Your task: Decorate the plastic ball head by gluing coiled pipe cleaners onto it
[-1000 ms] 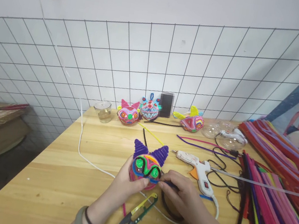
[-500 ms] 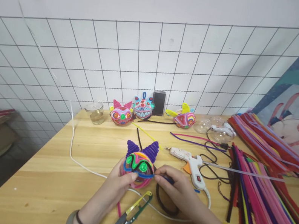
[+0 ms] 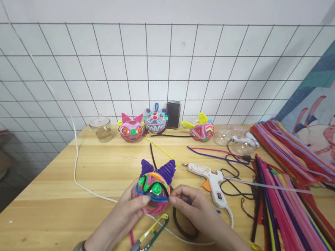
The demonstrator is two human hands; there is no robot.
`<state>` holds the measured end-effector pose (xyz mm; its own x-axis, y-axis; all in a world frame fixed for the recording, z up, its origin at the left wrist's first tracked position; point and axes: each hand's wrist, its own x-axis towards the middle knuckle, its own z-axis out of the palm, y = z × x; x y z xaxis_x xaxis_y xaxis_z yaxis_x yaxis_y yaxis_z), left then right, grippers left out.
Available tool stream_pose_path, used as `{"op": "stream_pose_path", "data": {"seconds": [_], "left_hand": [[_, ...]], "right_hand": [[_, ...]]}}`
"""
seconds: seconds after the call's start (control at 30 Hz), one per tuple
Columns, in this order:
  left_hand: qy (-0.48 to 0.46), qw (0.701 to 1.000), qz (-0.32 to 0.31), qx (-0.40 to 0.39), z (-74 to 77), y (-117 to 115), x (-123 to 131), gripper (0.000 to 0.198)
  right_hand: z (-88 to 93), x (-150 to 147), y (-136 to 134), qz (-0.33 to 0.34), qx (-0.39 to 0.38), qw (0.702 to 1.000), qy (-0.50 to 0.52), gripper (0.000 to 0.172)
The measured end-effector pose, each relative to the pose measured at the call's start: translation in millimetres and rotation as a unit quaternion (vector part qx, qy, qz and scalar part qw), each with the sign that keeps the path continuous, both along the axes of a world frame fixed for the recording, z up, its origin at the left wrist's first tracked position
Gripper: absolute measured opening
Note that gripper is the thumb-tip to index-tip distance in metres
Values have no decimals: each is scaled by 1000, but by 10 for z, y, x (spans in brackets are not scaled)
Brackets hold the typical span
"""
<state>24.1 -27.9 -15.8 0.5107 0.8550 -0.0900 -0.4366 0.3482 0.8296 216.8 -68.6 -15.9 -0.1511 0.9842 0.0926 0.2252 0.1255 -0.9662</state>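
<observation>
My left hand [image 3: 129, 213] is closed around a clear ball decorated as an animal face [image 3: 156, 189], its thumb pressed on the front. The ball has purple pipe-cleaner ears, green eyes and pink, orange and black strips. A blue pipe cleaner [image 3: 160, 199] runs across the face below the eyes. At the ball's right side, the thumb and forefinger of my right hand [image 3: 194, 207] pinch the blue pipe cleaner's end; the exact contact is partly hidden by the fingertips. Thread snips [image 3: 155, 235] with yellow and green handles lie just below the ball, blades apart.
A white glue gun [image 3: 207, 175] lies right of the ball, its cord trailing. Bundles of pipe cleaners [image 3: 292, 223] cover the right side. Finished faces [image 3: 132, 130] and a glass jar [image 3: 104, 132] stand along the back, with clear balls [image 3: 223, 137] at the back right.
The view has swung slightly right, so the table's things sit further left. Both hands stay on the ball, the right fingers still pinching at its right side.
</observation>
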Motion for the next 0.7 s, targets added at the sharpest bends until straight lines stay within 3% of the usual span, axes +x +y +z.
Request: {"op": "stream_pose_path", "data": {"seconds": [0.23, 0.43, 0.7], "left_hand": [[24, 999, 15, 25, -8, -16, 0, 48], [91, 984, 59, 138, -40, -54, 14, 58], [144, 959, 124, 210, 85, -241, 95, 67]], "right_hand": [[-70, 14, 19, 7, -31, 999, 23, 38], [-82, 40, 33, 13, -28, 999, 25, 34], [-134, 73, 56, 13, -30, 999, 27, 31]]}}
